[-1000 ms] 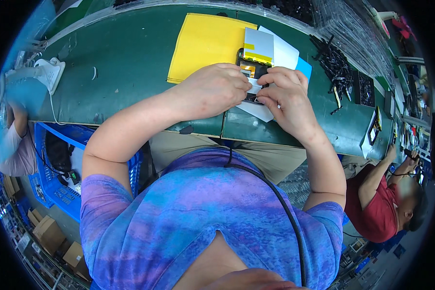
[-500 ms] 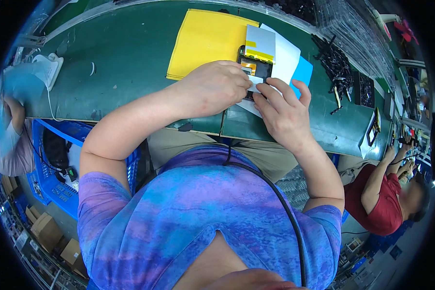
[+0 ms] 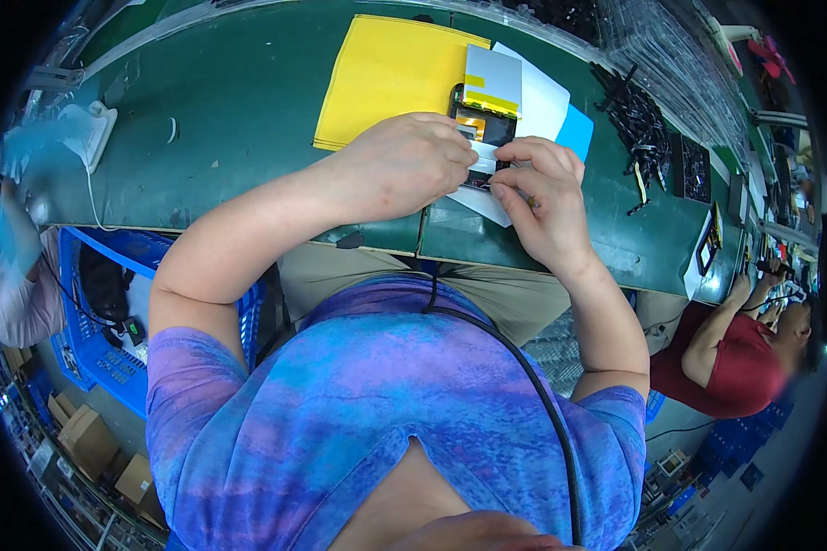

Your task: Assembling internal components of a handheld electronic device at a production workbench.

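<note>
Small black device point(image 3: 481, 129) beside yellow sheet point(image 3: 390, 78): left hand point(image 3: 404, 165) and right hand point(image 3: 538, 197) fingers pinching its white strip point(image 3: 481, 165), fitting apparently unfinished.

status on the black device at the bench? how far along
Done: black device lies on the green bench, grey-and-yellow part seated at its top. In hand: left hand steadies it, right hand pinches a small white piece at its lower end. Left: that piece is not yet released.

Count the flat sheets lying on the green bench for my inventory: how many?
3: a yellow sheet at the far edge, a white sheet right of it, a blue sheet under that. Hands may hide more.
</note>
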A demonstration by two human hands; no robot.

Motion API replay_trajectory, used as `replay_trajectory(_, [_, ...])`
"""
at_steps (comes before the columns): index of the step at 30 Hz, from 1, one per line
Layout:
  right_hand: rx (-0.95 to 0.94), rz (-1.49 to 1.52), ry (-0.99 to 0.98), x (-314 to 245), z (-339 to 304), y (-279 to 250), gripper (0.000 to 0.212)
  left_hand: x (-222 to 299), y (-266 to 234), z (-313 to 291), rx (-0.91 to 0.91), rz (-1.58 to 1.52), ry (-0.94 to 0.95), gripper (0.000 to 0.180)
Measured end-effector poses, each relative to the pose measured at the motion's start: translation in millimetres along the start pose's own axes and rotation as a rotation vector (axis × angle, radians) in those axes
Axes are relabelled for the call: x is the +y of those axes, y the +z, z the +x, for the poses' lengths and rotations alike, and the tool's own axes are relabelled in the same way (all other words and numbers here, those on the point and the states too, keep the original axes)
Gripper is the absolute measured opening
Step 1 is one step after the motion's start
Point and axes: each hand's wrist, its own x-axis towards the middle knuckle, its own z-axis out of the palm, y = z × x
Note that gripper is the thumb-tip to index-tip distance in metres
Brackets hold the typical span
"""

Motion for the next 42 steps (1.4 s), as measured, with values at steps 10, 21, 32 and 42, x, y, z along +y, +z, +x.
replay_trajectory(10, [0.012,-0.088,-0.093,-3.1,-2.5,2.0,0.009,-1.8,3.3,-0.1,0.028,-0.012,0.018,0.017])
replay_trajectory(21, [0.043,0.036,0.015,-0.7,-1.5,2.9,0.007,-2.4,3.7,-0.1,0.03,0.004,0.027,0.018])
replay_trajectory(32, [-0.053,-0.353,-0.241,-15.2,5.9,-7.9,0.01,-1.3,2.8,-0.2,0.05,-0.013,0.027,0.017])
replay_trajectory(42, [0.06,-0.06,-0.052,-4.6,-3.9,2.5,0.01,-1.5,3.1,0.8,0.027,-0.019,0.02,0.016])
